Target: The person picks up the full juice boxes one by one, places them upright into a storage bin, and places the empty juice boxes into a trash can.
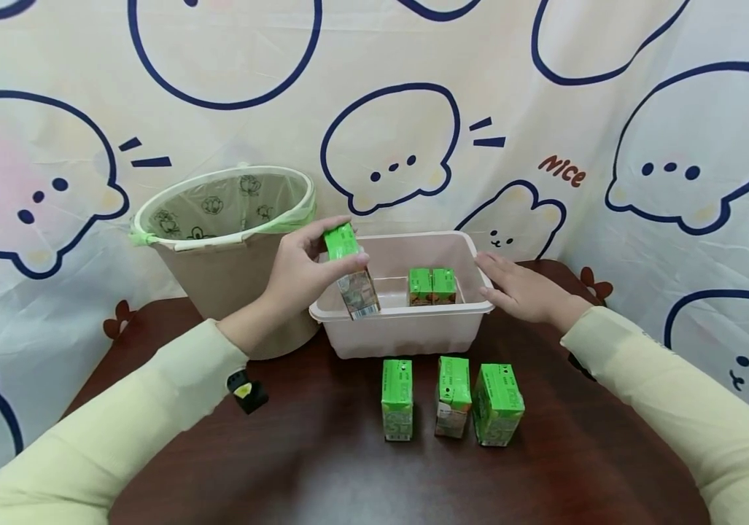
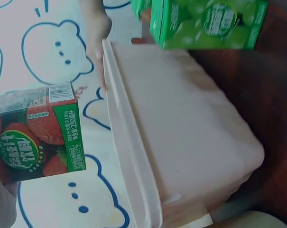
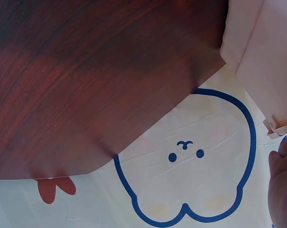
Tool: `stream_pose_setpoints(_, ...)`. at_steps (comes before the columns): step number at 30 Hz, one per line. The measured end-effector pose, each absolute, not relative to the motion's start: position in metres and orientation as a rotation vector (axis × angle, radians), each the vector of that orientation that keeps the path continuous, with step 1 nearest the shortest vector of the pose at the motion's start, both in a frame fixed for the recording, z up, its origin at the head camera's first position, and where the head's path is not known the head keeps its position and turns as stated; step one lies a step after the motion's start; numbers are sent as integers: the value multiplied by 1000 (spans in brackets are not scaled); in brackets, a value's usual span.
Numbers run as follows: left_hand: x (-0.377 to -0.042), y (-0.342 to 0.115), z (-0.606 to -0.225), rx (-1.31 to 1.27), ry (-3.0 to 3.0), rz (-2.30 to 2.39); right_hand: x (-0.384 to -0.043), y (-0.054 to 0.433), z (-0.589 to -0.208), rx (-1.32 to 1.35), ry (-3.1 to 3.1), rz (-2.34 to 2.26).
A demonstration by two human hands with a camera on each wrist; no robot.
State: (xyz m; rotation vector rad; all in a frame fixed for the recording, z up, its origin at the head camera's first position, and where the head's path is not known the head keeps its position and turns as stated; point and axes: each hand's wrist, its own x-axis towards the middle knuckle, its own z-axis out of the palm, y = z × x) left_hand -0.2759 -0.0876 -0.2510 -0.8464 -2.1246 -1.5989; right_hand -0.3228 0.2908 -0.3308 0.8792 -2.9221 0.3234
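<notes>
Seemingly mid-loading, the left hand (image 1: pixel 302 268) pinches a juice box (image 1: pixel 357 290) above the left end of the pale tub (image 1: pixel 407 334), the right hand (image 1: pixel 526 290) lays straight fingers against its right rim, and next likely calls for lowering the box beside the two cartons (image 1: pixel 432 286) inside.

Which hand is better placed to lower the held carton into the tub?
Probably the left hand: it grips the carton at the left end of the tub. The right hand holds no carton and is at the tub's right end.
</notes>
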Motion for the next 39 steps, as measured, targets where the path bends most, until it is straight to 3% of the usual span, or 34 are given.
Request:
stream_pose_setpoints(18, -346, -63, -269, -812, -2352, -1504, -324, 292, -333, 874, -2917, 331)
stream_pose_setpoints(39, -378, -50, -301, -794, -2719, -1112, -323, 291, -334, 875, -2902, 348)
